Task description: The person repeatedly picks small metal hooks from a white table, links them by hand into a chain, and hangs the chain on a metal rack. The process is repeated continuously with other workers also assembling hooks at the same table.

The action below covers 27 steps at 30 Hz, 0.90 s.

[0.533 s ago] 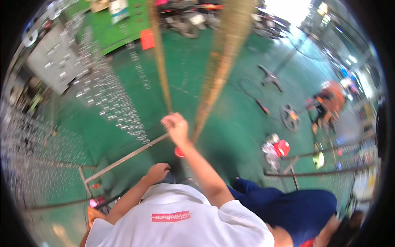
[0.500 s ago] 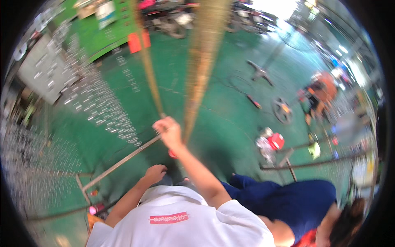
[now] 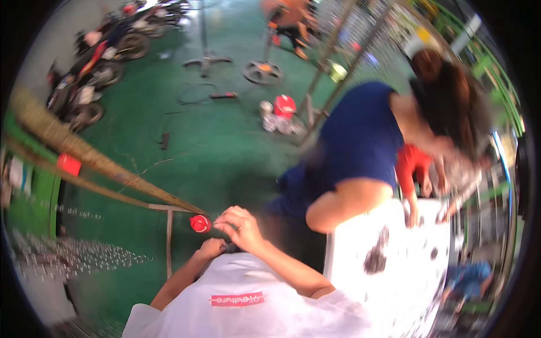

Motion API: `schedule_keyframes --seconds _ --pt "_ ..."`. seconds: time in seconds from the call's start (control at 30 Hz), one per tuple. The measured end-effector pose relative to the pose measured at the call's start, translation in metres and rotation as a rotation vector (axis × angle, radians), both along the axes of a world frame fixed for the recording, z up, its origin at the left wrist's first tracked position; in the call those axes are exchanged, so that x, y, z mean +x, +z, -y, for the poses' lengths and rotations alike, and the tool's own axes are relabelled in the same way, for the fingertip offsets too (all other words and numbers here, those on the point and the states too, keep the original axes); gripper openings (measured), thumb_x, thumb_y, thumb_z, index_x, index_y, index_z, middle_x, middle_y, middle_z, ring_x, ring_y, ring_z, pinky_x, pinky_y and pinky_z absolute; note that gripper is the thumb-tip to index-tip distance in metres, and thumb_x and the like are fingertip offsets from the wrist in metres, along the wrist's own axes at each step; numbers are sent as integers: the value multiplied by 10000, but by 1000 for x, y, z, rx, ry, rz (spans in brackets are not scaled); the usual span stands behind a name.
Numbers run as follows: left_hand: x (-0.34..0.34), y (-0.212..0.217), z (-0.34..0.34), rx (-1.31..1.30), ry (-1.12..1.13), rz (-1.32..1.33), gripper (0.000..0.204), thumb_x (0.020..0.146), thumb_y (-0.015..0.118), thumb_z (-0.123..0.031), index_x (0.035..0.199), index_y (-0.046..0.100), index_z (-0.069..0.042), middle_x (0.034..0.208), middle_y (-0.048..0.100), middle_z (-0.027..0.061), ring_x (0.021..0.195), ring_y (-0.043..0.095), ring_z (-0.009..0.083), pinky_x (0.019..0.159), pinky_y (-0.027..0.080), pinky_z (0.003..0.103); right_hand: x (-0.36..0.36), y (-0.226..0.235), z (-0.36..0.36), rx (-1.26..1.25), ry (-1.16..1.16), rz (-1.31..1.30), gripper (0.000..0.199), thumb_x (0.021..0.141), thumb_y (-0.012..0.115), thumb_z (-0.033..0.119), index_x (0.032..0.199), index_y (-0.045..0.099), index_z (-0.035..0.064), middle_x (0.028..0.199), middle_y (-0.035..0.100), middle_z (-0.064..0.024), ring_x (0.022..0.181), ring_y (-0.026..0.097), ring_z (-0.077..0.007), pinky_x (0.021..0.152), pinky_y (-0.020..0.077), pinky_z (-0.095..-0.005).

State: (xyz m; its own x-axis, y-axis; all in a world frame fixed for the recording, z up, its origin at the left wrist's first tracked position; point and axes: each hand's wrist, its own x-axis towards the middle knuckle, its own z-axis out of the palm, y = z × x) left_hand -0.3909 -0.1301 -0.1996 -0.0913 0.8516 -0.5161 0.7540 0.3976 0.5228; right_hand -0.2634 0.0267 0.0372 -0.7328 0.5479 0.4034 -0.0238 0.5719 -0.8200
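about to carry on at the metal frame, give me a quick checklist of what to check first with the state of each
1. Right hand near the red round part: ok, its fingers are right beside it; contact cannot be told.
2. Left hand placed: ok, it sits low, close under the right hand; what it holds cannot be told.
3. Metal frame in reach: ok, its corner is just left of both hands.
4. Space on the right: not ok, a person in a blue top is bent in close.
5. White sheet beside them: cannot tell whether it is in the way.

Red rectangular label (image 3: 237,299) on white shirt (image 3: 270,293).
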Motion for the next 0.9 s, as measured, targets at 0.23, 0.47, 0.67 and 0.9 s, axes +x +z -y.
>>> schedule_keyframes --seconds 0.23,0.47,0.67,0.9 --pt "-5 1 -54 -13 -401 21 186 830 575 -122 960 707 -106 929 702 159 900 667 351 824 530 450 88 -9 28 -1 -535 -71 79 738 732 126 808 699 111 817 632 6 785 572 -191 704 399 -328" --pt "46 22 -109 67 -621 65 243 813 491 -8 889 707 -88 867 710 141 847 691 309 786 545 412 147 -4 93 -25 -1081 -55 79 739 747 129 802 701 110 799 635 11 765 568 -173 694 372 -310" --pt "173 81 -162 404 -751 427 245 771 445 49 831 667 -38 792 681 147 769 676 310 717 535 395 200 2 146 -48 -1455 -16 89 731 751 107 796 691 101 773 619 2 744 563 -174 697 364 -310" --pt "374 122 -177 566 -1138 631 197 807 513 22 912 668 -38 902 667 115 887 629 291 802 496 373 260 -2 190 -81 -1723 38 101 721 763 99 788 688 99 782 630 -1 736 569 -176 705 369 -313"
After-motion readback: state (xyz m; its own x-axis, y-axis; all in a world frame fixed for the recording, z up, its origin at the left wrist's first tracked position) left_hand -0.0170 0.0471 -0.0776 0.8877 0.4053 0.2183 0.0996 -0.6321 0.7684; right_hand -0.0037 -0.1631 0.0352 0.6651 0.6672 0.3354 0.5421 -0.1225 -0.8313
